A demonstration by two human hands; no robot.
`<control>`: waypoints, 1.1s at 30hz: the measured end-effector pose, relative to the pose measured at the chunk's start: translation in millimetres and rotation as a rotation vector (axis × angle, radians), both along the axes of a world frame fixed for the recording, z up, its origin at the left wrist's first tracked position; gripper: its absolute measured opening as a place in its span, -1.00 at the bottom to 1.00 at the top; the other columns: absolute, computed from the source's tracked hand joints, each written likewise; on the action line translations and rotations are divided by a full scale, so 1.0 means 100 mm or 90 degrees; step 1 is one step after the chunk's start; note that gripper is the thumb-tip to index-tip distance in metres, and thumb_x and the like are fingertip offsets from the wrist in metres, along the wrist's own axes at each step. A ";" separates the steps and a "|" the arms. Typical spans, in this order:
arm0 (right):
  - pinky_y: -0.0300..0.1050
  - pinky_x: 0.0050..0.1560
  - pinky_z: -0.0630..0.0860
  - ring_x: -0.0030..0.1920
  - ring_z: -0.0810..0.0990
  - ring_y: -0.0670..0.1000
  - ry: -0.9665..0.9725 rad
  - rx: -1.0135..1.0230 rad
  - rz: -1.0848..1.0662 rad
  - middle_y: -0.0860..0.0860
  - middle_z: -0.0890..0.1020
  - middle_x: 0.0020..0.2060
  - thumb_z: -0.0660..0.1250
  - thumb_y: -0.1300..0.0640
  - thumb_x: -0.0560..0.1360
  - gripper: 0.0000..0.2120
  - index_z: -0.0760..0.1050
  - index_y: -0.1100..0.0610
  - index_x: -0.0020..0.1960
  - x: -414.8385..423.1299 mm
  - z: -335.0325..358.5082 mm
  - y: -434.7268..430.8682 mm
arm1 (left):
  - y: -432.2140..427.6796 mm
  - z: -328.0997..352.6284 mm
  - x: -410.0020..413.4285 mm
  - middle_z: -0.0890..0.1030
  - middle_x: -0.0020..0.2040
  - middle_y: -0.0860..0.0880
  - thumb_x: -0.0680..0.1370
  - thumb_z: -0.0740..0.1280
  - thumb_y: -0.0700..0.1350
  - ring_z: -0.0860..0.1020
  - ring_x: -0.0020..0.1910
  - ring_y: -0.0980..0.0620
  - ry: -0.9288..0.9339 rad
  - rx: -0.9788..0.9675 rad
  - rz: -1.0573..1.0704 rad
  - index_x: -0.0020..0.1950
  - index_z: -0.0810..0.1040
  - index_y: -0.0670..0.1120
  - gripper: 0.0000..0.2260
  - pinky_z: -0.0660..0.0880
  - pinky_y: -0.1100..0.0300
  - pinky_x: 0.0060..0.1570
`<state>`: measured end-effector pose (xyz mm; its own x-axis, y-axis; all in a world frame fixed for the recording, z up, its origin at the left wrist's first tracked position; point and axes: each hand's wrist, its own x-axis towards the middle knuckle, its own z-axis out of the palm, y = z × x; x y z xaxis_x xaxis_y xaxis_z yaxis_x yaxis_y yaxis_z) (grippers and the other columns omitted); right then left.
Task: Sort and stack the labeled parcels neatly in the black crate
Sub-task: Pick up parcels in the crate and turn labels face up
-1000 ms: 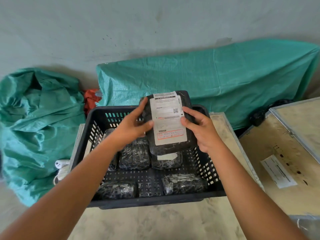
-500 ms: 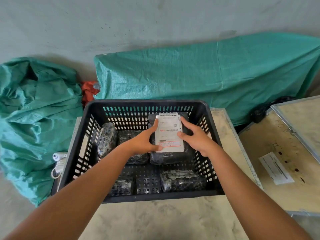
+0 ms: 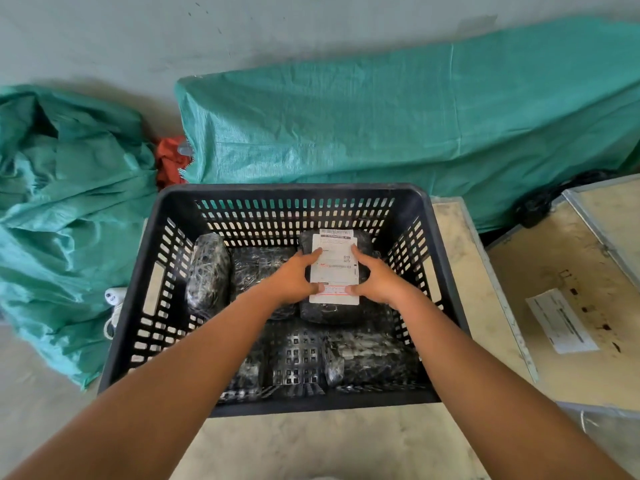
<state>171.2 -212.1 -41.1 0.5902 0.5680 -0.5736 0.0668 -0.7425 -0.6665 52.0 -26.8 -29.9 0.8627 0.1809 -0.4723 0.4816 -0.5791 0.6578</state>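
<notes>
A black slotted crate [image 3: 433, 230] stands on a pale board in front of me. Inside it, at the back right, a black-wrapped parcel with a white label [image 3: 335, 268] lies flat, label up, on top of other parcels. My left hand [image 3: 294, 277] grips its left edge and my right hand [image 3: 375, 280] grips its right edge, thumbs on the label. Another wrapped parcel [image 3: 207, 271] stands on edge at the crate's back left, one [image 3: 258, 268] lies beside it, and two more [image 3: 372, 355] lie along the front.
Green tarpaulin [image 3: 398, 133] covers a long shape behind the crate, and a crumpled green sack [image 3: 65, 209] lies to the left. A wooden case with a paper label [image 3: 561, 323] sits to the right. A white plug and cord [image 3: 114, 299] lie by the crate's left wall.
Both hands have lowered the labelled parcel from above the crate's rim down onto the parcels at the back right. The camera has come closer.
</notes>
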 end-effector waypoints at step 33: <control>-0.12 0.20 0.47 0.35 0.51 0.08 -0.085 0.041 0.030 0.00 0.41 0.49 0.56 0.06 0.45 -0.27 0.33 -0.15 0.53 -0.43 0.90 -0.75 | -0.33 0.57 -0.46 0.37 0.52 0.01 0.49 0.50 0.02 0.34 0.48 0.00 -0.139 0.009 0.003 0.52 0.35 0.17 -0.37 0.26 0.17 0.34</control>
